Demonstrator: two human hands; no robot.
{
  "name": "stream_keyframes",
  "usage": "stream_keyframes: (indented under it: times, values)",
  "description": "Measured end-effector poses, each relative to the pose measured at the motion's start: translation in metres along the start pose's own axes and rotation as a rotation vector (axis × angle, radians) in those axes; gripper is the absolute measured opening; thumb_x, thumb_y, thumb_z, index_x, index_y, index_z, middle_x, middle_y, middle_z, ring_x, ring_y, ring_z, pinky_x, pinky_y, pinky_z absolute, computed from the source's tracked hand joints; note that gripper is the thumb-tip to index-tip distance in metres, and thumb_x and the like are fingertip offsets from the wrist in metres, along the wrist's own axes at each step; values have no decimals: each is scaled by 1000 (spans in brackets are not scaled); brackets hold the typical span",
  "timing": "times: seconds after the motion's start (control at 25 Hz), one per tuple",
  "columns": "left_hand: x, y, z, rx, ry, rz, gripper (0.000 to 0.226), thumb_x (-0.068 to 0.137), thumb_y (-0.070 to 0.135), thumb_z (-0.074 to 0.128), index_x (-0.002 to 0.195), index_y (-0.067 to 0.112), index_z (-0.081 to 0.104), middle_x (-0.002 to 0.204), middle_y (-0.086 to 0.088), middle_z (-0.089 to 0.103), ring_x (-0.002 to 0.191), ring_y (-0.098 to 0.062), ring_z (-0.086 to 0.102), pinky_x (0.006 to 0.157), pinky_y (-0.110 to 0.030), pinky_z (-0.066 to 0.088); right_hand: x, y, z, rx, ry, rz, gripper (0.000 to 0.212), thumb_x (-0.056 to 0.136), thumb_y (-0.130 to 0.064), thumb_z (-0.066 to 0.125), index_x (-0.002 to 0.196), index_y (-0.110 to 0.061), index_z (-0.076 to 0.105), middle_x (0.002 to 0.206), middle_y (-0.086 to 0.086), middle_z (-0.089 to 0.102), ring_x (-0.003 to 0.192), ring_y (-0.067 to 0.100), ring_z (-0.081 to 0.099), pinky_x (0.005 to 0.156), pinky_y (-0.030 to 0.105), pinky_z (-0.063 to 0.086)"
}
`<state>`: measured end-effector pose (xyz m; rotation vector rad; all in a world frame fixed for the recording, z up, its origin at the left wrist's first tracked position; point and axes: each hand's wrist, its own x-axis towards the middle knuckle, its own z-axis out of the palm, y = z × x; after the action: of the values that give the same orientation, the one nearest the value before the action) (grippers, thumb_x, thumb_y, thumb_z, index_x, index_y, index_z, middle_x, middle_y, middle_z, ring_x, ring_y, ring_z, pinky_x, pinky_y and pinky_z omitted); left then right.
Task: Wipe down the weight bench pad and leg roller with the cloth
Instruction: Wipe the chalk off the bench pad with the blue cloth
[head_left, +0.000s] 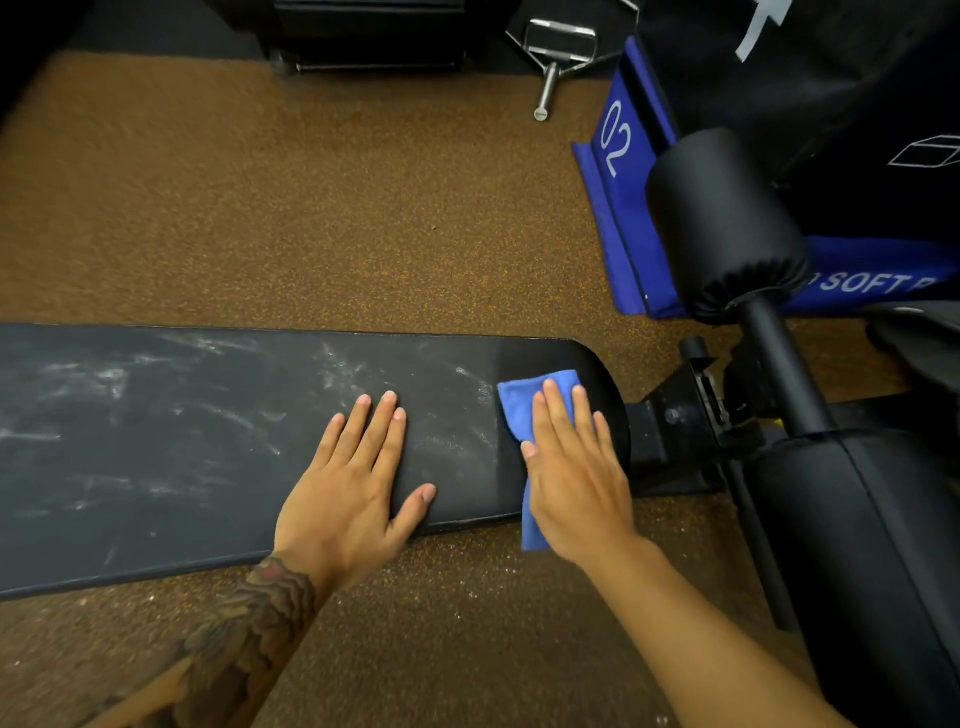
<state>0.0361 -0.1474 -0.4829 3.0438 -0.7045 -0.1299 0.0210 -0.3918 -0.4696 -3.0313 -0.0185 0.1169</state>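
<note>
Right now the person is bent over the bench pad (208, 441), which runs long and black across the brown speckled floor (260, 208). Their right hand (571, 467) lies flat on the blue cloth (524, 410), fingers straight and close together, pressing it onto the rounded end of the pad nearest the frame. A tail of the cloth hangs off the near edge below the palm. I'd guess the flat palm is there to spread pressure over as much cloth as possible.

The left hand (358, 483) rests bare on the pad just beside it — fingers straight and slightly fanned, thumb hooked over the near edge. It holds nothing; it looks like a brace, steadying the person and the pad.

White chalky smears cover most of the pad to the left of both hands, while the patch around the cloth looks darker and cleaner. So by my reckoning the wiping has only begun at this end, and the long stretch to the left is yet to be done.

The leg roller (727, 228) stands off to the right, up on its black post (779, 364) — well apart from the cloth, not yet reached. Behind it sits a blue soft box (623, 171) marked 02, and a metal cable handle (558, 47) lies on the floor beyond.
</note>
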Motion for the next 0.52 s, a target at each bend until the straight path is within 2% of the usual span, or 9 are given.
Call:
stream_keyframes:
  times: [0.12,0.24,0.4,0.52]
  values:
    - [-1,-1,1,-8,14,-3,80,99,63,17,155,7,16,164,-11,12,152,-29,5,120,-48,12,49,1,-2,0,-4,160,55,100,-32,21,149,-8,12,158,8,8,144,32,0,116,46,8]
    - [-1,1,1,-12,18,-12,80,98,64,16,156,8,15,164,-10,9,152,-27,3,121,-48,12,88,-10,-6,24,-11,207,54,100,-31,23,148,-9,13,158,6,9,143,35,-1,116,49,6]
    - [0,2,0,-3,12,-16,81,98,64,17,155,7,16,164,-10,10,152,-27,4,121,-46,10,79,-20,-4,57,3,32,51,100,-29,26,147,-9,19,157,6,16,144,34,4,115,49,7]
    - [-1,2,0,-7,4,-16,81,98,64,17,156,7,15,164,-10,10,152,-27,3,121,-46,11,25,-19,0,73,38,-90,50,97,-27,26,142,-5,33,151,11,31,141,35,19,113,50,22]
